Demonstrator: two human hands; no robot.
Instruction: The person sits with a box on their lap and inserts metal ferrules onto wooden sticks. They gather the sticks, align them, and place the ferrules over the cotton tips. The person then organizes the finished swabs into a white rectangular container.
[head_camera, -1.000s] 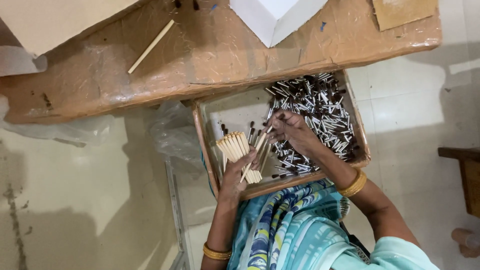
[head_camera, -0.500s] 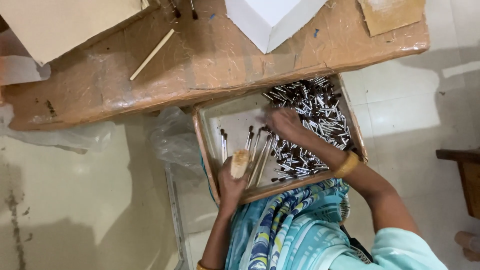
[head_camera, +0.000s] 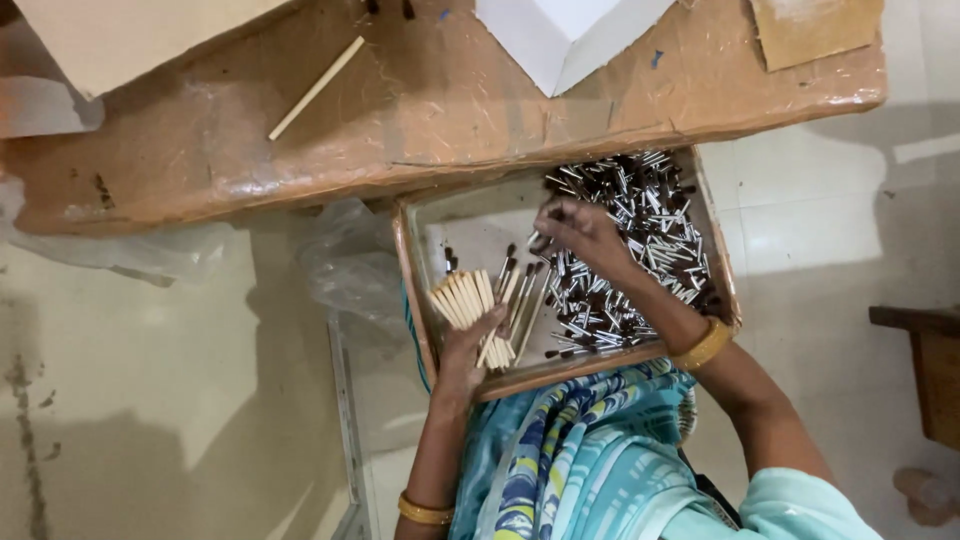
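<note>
Left hand (head_camera: 470, 345) clamps stick bundle (head_camera: 478, 310); right hand (head_camera: 585, 232), at two o'clock, pinches loose sticks (head_camera: 640, 250); a slack grip could spill the bundle into the tray (head_camera: 415, 290).

The tray's (head_camera: 415, 290) left half lay mostly bare; dark-tipped sticks (head_camera: 640, 240) crowded its three o'clock side, the table edge (head_camera: 450, 170) overhanging at twelve.
</note>
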